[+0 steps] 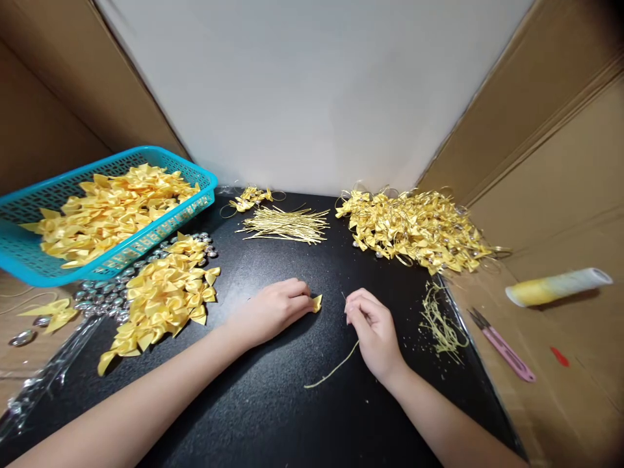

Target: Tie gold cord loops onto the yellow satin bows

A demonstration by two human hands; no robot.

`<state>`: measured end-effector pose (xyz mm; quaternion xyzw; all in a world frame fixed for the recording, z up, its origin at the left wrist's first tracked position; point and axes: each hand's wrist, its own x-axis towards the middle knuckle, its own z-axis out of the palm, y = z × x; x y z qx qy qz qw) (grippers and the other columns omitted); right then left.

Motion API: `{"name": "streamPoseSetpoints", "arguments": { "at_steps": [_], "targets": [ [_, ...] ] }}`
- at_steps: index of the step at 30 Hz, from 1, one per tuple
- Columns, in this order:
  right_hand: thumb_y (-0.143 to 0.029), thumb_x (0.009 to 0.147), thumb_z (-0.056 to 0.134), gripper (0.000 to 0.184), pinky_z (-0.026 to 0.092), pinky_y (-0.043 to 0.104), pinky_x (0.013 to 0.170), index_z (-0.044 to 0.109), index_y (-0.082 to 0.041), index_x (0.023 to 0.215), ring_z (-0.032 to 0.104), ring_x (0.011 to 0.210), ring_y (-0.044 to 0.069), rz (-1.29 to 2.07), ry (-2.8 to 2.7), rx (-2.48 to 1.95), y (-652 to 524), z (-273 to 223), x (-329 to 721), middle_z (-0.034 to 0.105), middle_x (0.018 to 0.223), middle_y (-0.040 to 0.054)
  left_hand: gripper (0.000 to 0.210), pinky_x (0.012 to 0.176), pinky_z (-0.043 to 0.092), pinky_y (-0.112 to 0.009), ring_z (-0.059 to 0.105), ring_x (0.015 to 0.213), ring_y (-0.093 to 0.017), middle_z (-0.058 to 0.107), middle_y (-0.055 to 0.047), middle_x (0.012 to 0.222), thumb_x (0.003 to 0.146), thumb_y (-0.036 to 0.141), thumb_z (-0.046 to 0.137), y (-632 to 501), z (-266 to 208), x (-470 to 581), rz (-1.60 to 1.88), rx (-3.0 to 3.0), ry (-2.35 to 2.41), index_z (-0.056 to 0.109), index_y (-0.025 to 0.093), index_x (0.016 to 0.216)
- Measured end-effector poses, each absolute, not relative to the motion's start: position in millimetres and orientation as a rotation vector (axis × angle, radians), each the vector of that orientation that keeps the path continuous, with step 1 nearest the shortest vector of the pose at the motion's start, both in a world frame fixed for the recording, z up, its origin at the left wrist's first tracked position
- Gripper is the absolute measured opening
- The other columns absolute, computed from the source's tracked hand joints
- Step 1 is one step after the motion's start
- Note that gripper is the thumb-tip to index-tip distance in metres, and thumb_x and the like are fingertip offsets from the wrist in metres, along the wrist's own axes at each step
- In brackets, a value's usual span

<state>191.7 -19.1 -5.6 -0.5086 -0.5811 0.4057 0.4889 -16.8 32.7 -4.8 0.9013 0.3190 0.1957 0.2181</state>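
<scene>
Over the middle of the black board, my left hand (287, 304) is closed on a yellow ribbon bow (317, 303); only a tip of it sticks out past the fingertips. My right hand (373, 328) pinches a thin needle (343, 296) that points up and left. A yellow-green thread (331, 373) trails from below that hand onto the board. Left of my left hand lies a heap of yellow bows (163, 289), with silvery gems (104, 296) beside it. Ahead of the hands is a bundle of gold cords (286, 225).
A blue basket (207, 188) of yellow bows stands at far left. Finished-looking bows with gold loops (414, 227) are piled at back right, a smaller group (251, 198) at back middle. Thread scraps (441, 322), pink thread snips (507, 351) and a thread tube (558, 286) lie right.
</scene>
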Motion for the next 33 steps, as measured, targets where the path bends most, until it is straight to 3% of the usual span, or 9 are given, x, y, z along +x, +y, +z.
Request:
{"name": "streamPoseSetpoints", "arguments": {
  "at_steps": [5, 8, 12, 16, 20, 23, 29, 33],
  "targets": [
    [-0.029, 0.089, 0.054, 0.030, 0.043, 0.030, 0.075, 0.061, -0.020, 0.061, 0.056, 0.085, 0.019, 1.093, -1.407, -1.163, -21, -5, 190, 0.059, 0.092, 0.0062, 0.020, 0.066, 0.050, -0.026, 0.061, 0.072, -0.013, 0.063, -0.005, 0.089, 0.089, 0.033, 0.059, 20, -3, -2, 0.862, 1.592, 0.957, 0.069, 0.016, 0.085],
    [-0.033, 0.089, 0.057, 0.026, 0.047, 0.032, 0.081, 0.070, -0.021, 0.069, 0.059, 0.099, 0.022, 1.205, -1.345, -1.089, -22, -4, 186, 0.063, 0.107, 0.0088, 0.019, 0.069, 0.050, -0.025, 0.061, 0.071, -0.012, 0.064, -0.002, 0.083, 0.082, 0.034, 0.068, 11, -3, 7, 0.867, 1.115, 0.867, 0.069, 0.015, 0.083],
    [-0.033, 0.088, 0.060, 0.023, 0.050, 0.031, 0.077, 0.075, -0.023, 0.073, 0.063, 0.089, 0.020, 1.226, -1.288, -1.076, -21, -3, 181, 0.068, 0.089, 0.0067, 0.021, 0.070, 0.049, -0.024, 0.062, 0.070, -0.011, 0.068, -0.002, 0.074, 0.079, 0.033, 0.073, 5, -4, 13, 0.759, 0.776, 0.799, 0.067, 0.014, 0.084],
    [-0.030, 0.087, 0.061, 0.021, 0.052, 0.029, 0.071, 0.075, -0.022, 0.073, 0.064, 0.079, 0.017, 1.197, -1.269, -1.123, -20, -4, 180, 0.069, 0.080, 0.0054, 0.022, 0.067, 0.050, -0.023, 0.065, 0.070, -0.011, 0.068, -0.002, 0.079, 0.077, 0.028, 0.075, 3, -4, 12, 0.766, 0.730, 0.762, 0.063, 0.015, 0.090],
    [-0.036, 0.086, 0.063, 0.023, 0.054, 0.029, 0.067, 0.075, -0.020, 0.074, 0.064, 0.073, 0.017, 1.208, -1.225, -1.125, -20, -6, 179, 0.069, 0.080, 0.0058, 0.036, 0.061, 0.050, -0.021, 0.062, 0.068, -0.011, 0.063, 0.001, 0.081, 0.071, 0.022, 0.080, 1, -6, 13, 0.844, 0.874, 0.778, 0.058, 0.018, 0.099],
    [-0.037, 0.085, 0.063, 0.024, 0.055, 0.028, 0.065, 0.075, -0.019, 0.074, 0.064, 0.069, 0.015, 1.222, -1.205, -1.095, -20, -7, 179, 0.069, 0.078, 0.0051, 0.027, 0.055, 0.046, -0.018, 0.059, 0.068, -0.010, 0.062, 0.001, 0.079, 0.077, 0.025, 0.075, 1, -6, 14, 0.886, 0.992, 0.864, 0.058, 0.018, 0.096],
    [-0.027, 0.089, 0.058, 0.029, 0.053, 0.026, 0.069, 0.066, -0.018, 0.063, 0.063, 0.074, 0.015, 1.105, -1.286, -1.086, -22, -4, 184, 0.067, 0.078, 0.0048, 0.031, 0.071, 0.047, -0.020, 0.061, 0.072, -0.009, 0.065, 0.004, 0.072, 0.077, 0.025, 0.076, 1, -6, 12, 1.007, 0.957, 0.840, 0.056, 0.021, 0.101],
    [-0.022, 0.091, 0.053, 0.027, 0.050, 0.025, 0.067, 0.063, -0.018, 0.066, 0.061, 0.073, 0.014, 1.014, -1.436, -1.057, -22, -3, 188, 0.064, 0.077, 0.0043, 0.028, 0.064, 0.048, -0.017, 0.061, 0.066, -0.008, 0.069, 0.004, 0.072, 0.075, 0.023, 0.078, -1, -9, 9, 0.993, 0.905, 0.812, 0.057, 0.021, 0.093]
  ]
}}
